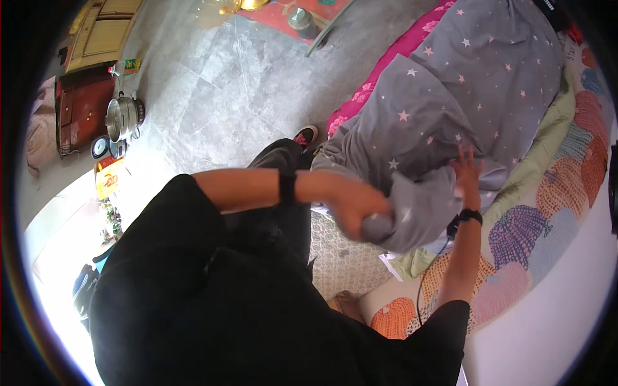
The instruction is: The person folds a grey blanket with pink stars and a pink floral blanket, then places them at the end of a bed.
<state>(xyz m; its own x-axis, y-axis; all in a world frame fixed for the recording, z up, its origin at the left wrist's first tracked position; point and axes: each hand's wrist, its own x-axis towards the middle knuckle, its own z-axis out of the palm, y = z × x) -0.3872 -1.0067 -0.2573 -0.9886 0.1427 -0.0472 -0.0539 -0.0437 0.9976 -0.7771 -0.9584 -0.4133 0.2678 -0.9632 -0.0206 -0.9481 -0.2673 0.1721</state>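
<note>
A grey cloth with pink and white stars (476,71), a quilt or bed cover, lies spread over the bed on the right. My left hand (355,204) is closed around its gathered near edge, somewhat blurred by motion. The bunched fold hangs between my two hands. My right hand (468,172) rests on the cloth with its fingers spread, holding nothing. Beneath the cloth, a pale green layer (550,128) shows along the right side. A bright pink flowered cloth (360,96) sticks out along the left side.
A multicoloured patterned cover (515,238) lines the right, beside a white wall. A dark cable (421,293) runs from my right wrist. On the grey tiled floor (212,83) stand a metal pot (120,119) at left and a red low table (273,16) holding a jar (300,20).
</note>
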